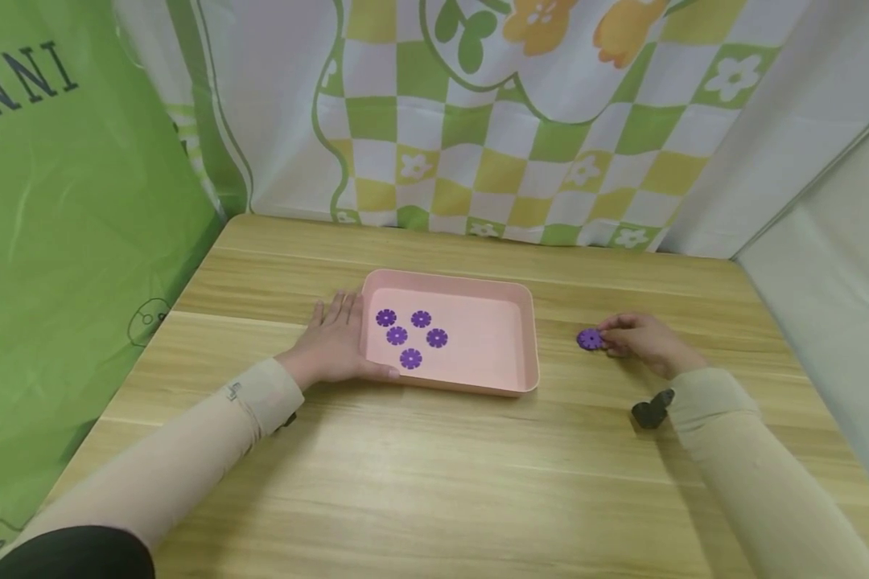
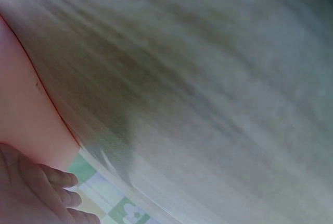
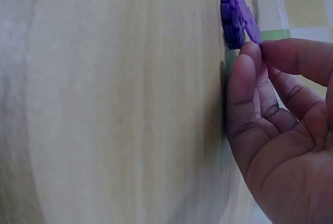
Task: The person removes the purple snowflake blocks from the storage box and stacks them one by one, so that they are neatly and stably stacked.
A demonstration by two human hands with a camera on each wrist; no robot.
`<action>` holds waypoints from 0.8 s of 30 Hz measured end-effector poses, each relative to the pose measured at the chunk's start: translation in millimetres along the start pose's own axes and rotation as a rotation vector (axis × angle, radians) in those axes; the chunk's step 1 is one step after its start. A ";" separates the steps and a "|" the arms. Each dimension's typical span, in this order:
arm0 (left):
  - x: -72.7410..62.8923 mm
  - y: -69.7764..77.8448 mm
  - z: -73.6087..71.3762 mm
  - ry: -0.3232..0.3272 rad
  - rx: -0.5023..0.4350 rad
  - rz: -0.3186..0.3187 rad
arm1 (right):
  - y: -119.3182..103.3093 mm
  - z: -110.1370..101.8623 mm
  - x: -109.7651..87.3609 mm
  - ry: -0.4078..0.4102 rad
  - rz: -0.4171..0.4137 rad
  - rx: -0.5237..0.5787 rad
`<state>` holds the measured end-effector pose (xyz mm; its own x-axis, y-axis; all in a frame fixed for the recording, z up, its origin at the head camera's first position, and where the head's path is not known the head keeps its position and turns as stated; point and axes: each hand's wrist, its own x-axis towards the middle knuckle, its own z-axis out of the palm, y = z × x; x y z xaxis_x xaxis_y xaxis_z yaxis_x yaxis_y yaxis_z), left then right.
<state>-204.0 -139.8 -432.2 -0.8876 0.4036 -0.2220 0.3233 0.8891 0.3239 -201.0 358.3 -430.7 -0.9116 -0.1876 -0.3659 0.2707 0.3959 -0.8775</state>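
My left hand (image 1: 333, 342) lies with straight fingers along the left wall of a pink tray (image 1: 478, 386), its thumb at the front rim. Several purple notched discs (image 1: 397, 336) lie flat and apart in the tray's left half. To the right of the tray, my right hand (image 1: 644, 342) pinches the edge of a purple notched disc (image 3: 250, 22) between thumb and fingertips. That disc is tilted up from a short stack of purple discs (image 3: 231, 26) standing on the table. In the left wrist view, part of the left hand (image 2: 31, 193) shows beside the pink tray wall (image 2: 31, 109).
The wooden table (image 1: 434, 474) reaches back to a checked, flowered curtain (image 1: 521, 161). A green cloth (image 1: 80, 225) hangs at the left. A small dark device (image 1: 652, 410) sits at the right sleeve cuff.
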 end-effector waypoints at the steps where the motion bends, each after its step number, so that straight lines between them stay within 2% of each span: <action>1: -0.1 -0.1 0.0 0.001 -0.002 0.000 | 0.5 0.1 0.5 0.001 0.004 -0.003; 24: 0.3 -0.8 1.3 0.001 -0.012 0.001 | -1.1 2.3 2.5 0.028 0.033 -0.041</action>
<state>-204.1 -140.1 -433.8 -0.8873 0.4047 -0.2210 0.3206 0.8859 0.3351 -202.9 355.4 -431.3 -0.9108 -0.1487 -0.3852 0.2885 0.4382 -0.8513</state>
